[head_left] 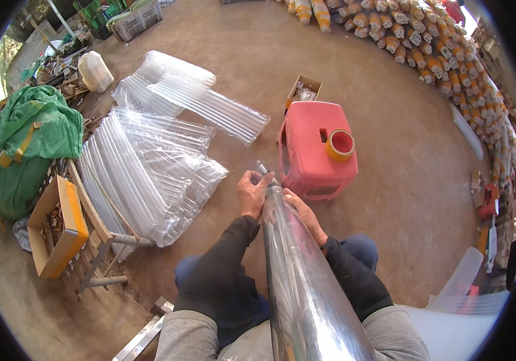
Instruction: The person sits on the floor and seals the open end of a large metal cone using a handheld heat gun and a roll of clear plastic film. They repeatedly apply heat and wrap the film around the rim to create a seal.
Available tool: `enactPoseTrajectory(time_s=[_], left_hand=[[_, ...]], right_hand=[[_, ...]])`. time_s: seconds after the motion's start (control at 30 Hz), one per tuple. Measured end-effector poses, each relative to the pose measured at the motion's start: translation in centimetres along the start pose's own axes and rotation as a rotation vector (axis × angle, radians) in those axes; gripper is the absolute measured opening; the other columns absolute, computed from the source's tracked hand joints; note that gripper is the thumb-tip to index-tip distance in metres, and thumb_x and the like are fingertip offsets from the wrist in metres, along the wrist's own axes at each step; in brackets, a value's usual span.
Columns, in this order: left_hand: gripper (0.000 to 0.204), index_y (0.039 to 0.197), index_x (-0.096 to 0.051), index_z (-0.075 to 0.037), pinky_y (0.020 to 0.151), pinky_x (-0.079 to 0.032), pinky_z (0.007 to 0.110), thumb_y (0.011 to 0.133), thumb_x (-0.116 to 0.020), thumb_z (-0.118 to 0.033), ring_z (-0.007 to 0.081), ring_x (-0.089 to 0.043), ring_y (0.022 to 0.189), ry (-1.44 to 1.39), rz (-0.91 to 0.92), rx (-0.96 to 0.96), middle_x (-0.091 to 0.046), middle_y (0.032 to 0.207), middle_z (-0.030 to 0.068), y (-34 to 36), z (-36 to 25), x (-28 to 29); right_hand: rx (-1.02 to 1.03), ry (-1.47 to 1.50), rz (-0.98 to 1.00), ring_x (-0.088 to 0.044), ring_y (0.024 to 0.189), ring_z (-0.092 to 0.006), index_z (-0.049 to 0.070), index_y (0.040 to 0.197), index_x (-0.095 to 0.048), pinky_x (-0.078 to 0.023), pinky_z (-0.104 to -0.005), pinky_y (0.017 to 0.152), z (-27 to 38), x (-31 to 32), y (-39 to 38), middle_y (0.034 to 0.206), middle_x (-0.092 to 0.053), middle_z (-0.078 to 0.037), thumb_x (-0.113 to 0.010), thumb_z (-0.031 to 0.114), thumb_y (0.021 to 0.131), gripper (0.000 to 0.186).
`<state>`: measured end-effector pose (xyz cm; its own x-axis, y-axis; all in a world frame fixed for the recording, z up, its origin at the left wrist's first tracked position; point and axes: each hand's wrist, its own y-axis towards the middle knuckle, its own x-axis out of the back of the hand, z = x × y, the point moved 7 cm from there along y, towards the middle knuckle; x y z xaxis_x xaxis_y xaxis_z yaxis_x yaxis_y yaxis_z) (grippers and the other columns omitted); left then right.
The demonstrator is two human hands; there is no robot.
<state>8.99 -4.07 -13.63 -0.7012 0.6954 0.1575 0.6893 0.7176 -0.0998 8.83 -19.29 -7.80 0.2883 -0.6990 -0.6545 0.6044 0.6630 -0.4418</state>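
A long clear plastic tube bag (303, 283), inflated and shiny, runs from my lap up to my hands. My left hand (252, 192) pinches its narrow far end, fingers closed around the tip. My right hand (303, 213) grips the tube's side just below, partly hidden behind it. Both forearms wear dark sleeves. Just beyond my hands stands a pink plastic stool (315, 150) with a roll of yellow tape (340, 144) on top.
Heaps of clear tube bags (150, 162) lie on the dirt floor at left. A green sack (29, 144), an open cardboard box (59, 225), a small carton (303, 90) behind the stool, and stacked orange-capped bags (444, 66) line the right.
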Motion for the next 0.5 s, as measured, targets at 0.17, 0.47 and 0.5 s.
enactPoseTrajectory(time_s=[0.17, 0.47, 0.5], left_hand=[[0.041, 0.073, -0.057, -0.002, 0.055, -0.044, 0.029, 0.072, -0.084, -0.032, 0.0106, -0.049, 0.059, -0.022, -0.012, -0.006, -0.057, 0.065, 0.0018, -0.2, -0.4, 0.2], [0.038, 0.071, -0.057, -0.002, 0.054, -0.043, 0.027, 0.073, -0.083, -0.03, 0.0086, -0.048, 0.058, -0.055, 0.001, 0.005, -0.055, 0.064, -0.0004, -0.2, -0.4, -0.1], [0.038, 0.071, -0.057, -0.002, 0.054, -0.043, 0.027, 0.073, -0.083, -0.03, 0.0086, -0.049, 0.058, -0.061, 0.001, 0.008, -0.056, 0.064, -0.0003, -0.2, -0.3, -0.1]], right_hand=[[0.05, -0.096, -0.008, -0.058, 0.092, -0.0162, 0.005, 0.131, -0.045, -0.048, -0.0284, 0.084, 1.1, -1.3, -0.7, 0.105, -0.059, -0.008, -0.041, 0.024, 0.097, 0.039], [0.069, -0.111, -0.097, -0.059, 0.091, -0.0173, 0.006, 0.133, -0.044, -0.048, -0.0286, 0.084, 0.7, -0.3, -0.6, 0.105, -0.059, -0.008, -0.041, 0.024, 0.097, 0.04], [0.065, -0.109, -0.091, -0.059, 0.091, -0.0174, 0.006, 0.132, -0.044, -0.048, -0.0288, 0.084, 0.6, -0.4, -0.6, 0.105, -0.059, -0.008, -0.041, 0.024, 0.097, 0.04]])
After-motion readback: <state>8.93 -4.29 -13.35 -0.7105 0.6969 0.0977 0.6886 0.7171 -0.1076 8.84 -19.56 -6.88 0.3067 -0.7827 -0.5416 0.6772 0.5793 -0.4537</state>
